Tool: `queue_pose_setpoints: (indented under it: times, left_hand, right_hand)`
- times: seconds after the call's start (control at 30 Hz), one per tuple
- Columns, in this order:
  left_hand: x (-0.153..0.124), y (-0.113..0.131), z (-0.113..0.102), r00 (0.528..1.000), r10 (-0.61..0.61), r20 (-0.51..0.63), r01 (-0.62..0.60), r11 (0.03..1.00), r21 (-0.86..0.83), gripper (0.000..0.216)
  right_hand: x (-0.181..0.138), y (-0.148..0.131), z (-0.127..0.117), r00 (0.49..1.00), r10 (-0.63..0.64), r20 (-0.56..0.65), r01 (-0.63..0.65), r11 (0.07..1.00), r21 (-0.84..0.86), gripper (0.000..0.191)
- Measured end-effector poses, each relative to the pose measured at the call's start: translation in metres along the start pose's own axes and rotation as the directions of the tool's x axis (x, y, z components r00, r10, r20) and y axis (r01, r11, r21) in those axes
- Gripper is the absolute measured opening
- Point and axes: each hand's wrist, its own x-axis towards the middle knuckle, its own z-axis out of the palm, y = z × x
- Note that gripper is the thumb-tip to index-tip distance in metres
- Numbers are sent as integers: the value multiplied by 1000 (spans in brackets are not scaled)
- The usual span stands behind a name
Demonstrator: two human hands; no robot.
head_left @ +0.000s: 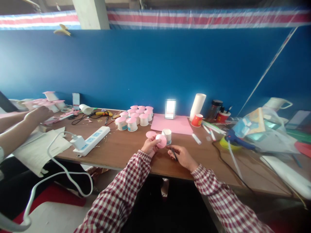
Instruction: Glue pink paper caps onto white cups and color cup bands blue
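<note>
My left hand (150, 146) is closed on a pink paper disc (161, 141), held up just above the wooden table (126, 152). My right hand (182, 156) grips dark scissors (170, 145) whose blades reach toward the disc. A small white paper cup (167, 135) stands right behind the disc, and another pink disc (150, 134) lies flat on the table beside it. Both my sleeves are red-and-white checked.
A cluster of pink-topped white cups (134, 119) stands at the back, next to a pink paper sheet (171, 124). A white power strip (93, 139) and cable lie left. Another person's arm (23, 124) works at far left. A glue gun (236, 139), a red cup (197, 120) and clutter fill the right.
</note>
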Motion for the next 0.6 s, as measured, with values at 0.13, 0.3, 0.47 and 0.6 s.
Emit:
queue_pose_setpoints:
  times: [0.13,0.3,0.47,0.6]
  left_hand:
    - [-3,3,4,1000,2,7,-2,1000,0,36]
    - [-7,6,6,999,3,39,-2,1000,-15,35]
    - [-4,4,2,1000,-27,13,27,999,22,39]
    - [-1,2,0,1000,-29,5,29,999,32,40]
  right_hand:
    - [0,-2,1,1000,-4,0,4,1000,-4,45]
    - [-1,-6,2,1000,9,-8,-9,1000,-17,47]
    - [-1,-4,1,1000,17,-12,-17,999,-34,49]
    - [-1,-1,1,1000,1,-5,-1,999,-35,48]
